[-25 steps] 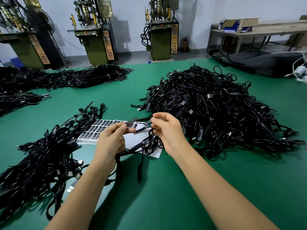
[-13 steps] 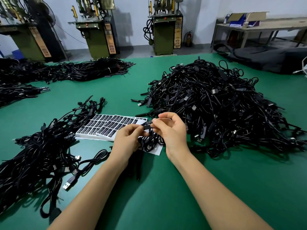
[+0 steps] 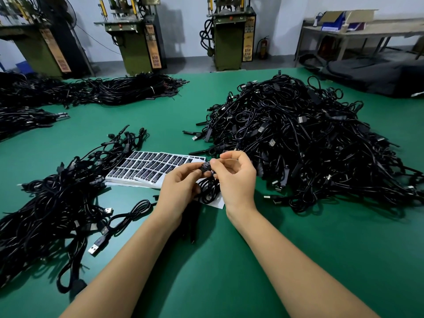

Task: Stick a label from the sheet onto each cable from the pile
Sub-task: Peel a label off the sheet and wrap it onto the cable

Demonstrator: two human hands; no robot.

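green table (image 3: 229, 283), cable pile (image 3: 298, 138), machines (image 3: 229, 37) behind.

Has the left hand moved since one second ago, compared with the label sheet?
Yes. The left hand moved right along the label sheet, toward the right hand; both now pinch the label together.

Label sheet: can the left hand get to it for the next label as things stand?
Probably yes, once freed. The label sheet lies uncovered just beyond the left hand, with nothing between them. But that hand and the right hand both hold the cable now.
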